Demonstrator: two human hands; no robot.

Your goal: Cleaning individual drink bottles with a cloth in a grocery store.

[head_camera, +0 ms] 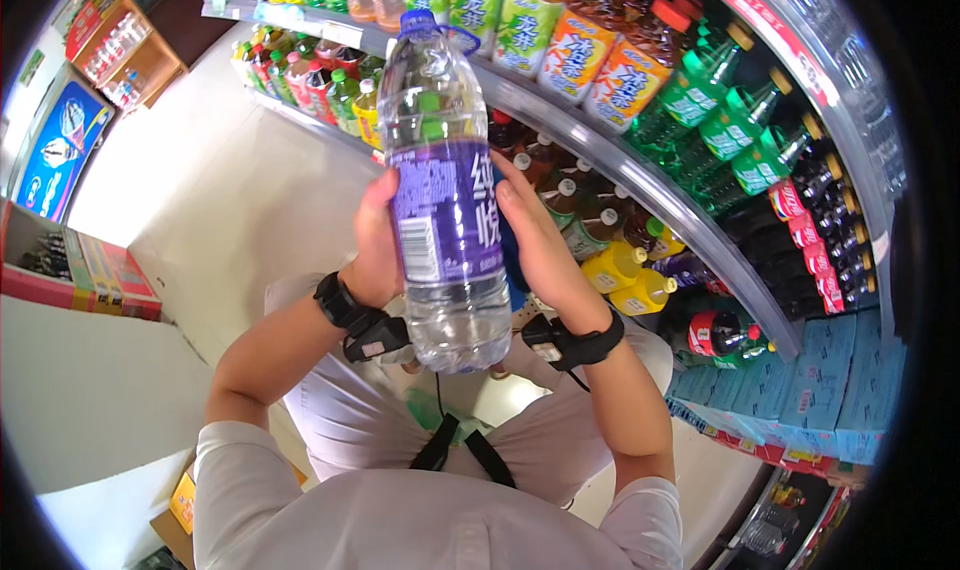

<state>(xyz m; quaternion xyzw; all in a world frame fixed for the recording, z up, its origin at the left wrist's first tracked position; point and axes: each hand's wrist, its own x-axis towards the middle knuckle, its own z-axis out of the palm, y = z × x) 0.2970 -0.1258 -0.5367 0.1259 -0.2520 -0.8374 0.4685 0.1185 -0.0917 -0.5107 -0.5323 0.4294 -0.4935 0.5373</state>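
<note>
A large clear plastic water bottle (pixel 459 322) with a purple label and a blue cap stands nearly upright before me, its cap end leaning slightly away. My left hand (pixel 377 232) grips its left side, thumb along the label's edge. Against its right side lies my right hand (pixel 536 236), fingers pointing up toward the shelf. Something blue (pixel 513 258), partly hidden, shows between the bottle and my right palm; I cannot tell what it is. The label bears writing and a barcode. Black straps with small devices circle both wrists.
A curved store shelf (pixel 600 138) runs ahead and to the right. It carries green soda bottles (pixel 724 123), cola bottles (pixel 806 232) and tea bottles (pixel 574 52). Yellow bottles (pixel 622 273) sit lower down. Blue cartons (pixel 802 390) are stacked at right. An ice-cream freezer (pixel 64 146) stands at far left.
</note>
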